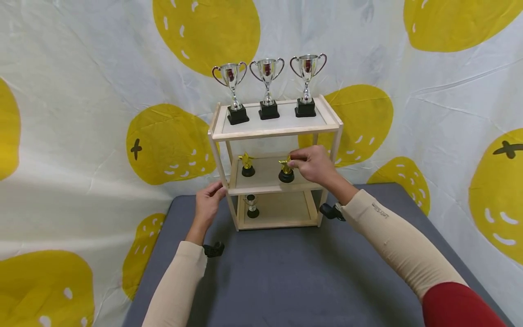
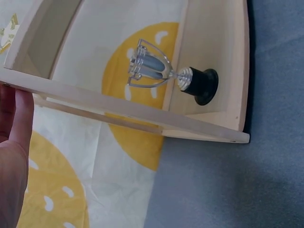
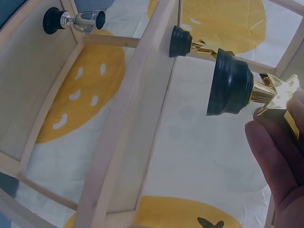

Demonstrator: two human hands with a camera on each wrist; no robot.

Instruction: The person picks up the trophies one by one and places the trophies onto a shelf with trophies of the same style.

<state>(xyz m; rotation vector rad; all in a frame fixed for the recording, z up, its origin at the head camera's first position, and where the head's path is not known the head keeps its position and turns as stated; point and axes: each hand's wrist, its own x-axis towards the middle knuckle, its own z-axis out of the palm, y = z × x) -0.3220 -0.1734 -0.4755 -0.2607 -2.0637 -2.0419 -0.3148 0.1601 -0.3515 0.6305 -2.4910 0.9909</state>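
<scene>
A small three-tier shelf of pale wood (image 1: 273, 131) stands on a grey padded bench (image 1: 286, 272) before a white cloth printed with yellow fruit (image 1: 81, 91). The right hand (image 1: 312, 164) pinches the gold star top of a small star trophy on a round black base (image 1: 286, 171), its base at the middle shelf board; fingertips (image 3: 270, 142) curl around the star so the base stays free to sit flat. The left hand (image 1: 207, 204) rests its fingers against the shelf's front left post, apparently steadying the frame; how tightly its grip closes cannot be told. A second gold star trophy (image 1: 247, 164) stands alongside, a small silver cup (image 1: 252, 205) below, three tall silver cups (image 1: 267, 86) on top.
</scene>
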